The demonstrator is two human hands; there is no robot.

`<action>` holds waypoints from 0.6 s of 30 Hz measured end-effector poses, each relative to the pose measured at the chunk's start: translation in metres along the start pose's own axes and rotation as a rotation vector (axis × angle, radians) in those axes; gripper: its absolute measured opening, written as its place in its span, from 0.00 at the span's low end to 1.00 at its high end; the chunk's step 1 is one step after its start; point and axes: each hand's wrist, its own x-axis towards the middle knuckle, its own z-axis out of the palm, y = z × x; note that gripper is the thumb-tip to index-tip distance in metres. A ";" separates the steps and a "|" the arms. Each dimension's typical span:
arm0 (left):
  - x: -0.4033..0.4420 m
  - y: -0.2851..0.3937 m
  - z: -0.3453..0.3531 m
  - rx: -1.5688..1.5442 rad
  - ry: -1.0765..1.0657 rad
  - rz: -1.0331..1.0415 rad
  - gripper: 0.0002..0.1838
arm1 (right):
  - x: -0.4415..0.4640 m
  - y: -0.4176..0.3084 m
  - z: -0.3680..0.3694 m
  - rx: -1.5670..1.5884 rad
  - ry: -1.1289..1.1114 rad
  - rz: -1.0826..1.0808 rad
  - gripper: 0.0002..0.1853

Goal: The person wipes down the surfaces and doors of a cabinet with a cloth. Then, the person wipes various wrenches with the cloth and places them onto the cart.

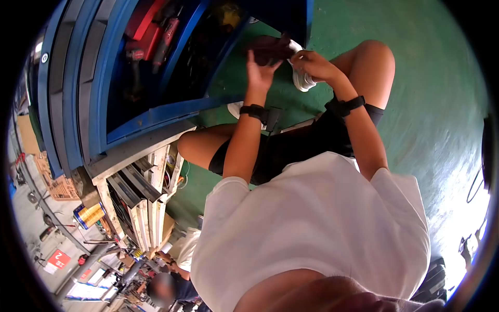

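Observation:
A dark, maroon-brown cloth-like item (271, 48) is held up over the green floor, blurred in outline. My left hand (260, 74) grips its lower edge, palm partly showing and a black band on the wrist. Just to the right, my right hand (315, 66) has its fingers pressed together at the item's right end; what lies between them is too small to tell. That wrist also wears a black band. A white shoe (302, 80) shows right below and behind the right fingers.
On the left, a blue cabinet (150, 120) has open drawers holding red tools (165, 44). Below it, a wooden rack (156, 156) holds dark metal pieces. My bare knees are bent on both sides above the green floor (421, 93). Another person (182, 283) is at the bottom left.

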 end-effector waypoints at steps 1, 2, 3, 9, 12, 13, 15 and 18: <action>-0.001 0.007 0.001 -0.101 0.102 0.050 0.30 | 0.007 0.024 -0.013 -0.138 0.073 -0.165 0.11; -0.004 0.013 0.004 -0.208 0.206 0.104 0.30 | 0.012 0.038 -0.020 -0.282 0.142 -0.330 0.10; -0.008 0.022 0.013 -0.207 0.204 0.104 0.30 | 0.005 0.028 -0.027 -0.324 0.347 -0.422 0.11; -0.006 0.069 0.065 0.042 -0.409 0.360 0.35 | -0.029 -0.103 -0.067 -0.048 0.600 -0.875 0.15; -0.029 0.058 0.131 -0.059 -0.352 0.480 0.31 | -0.046 -0.156 -0.069 0.041 0.379 -0.943 0.19; -0.008 0.053 0.114 0.508 -0.207 0.572 0.39 | -0.053 -0.168 -0.070 0.037 0.371 -0.954 0.19; 0.034 0.034 0.103 0.873 -0.394 0.833 0.48 | -0.062 -0.185 -0.068 -0.125 0.350 -0.880 0.16; 0.019 0.004 0.135 0.795 -0.210 1.082 0.35 | -0.060 -0.188 -0.064 -0.248 0.383 -0.817 0.14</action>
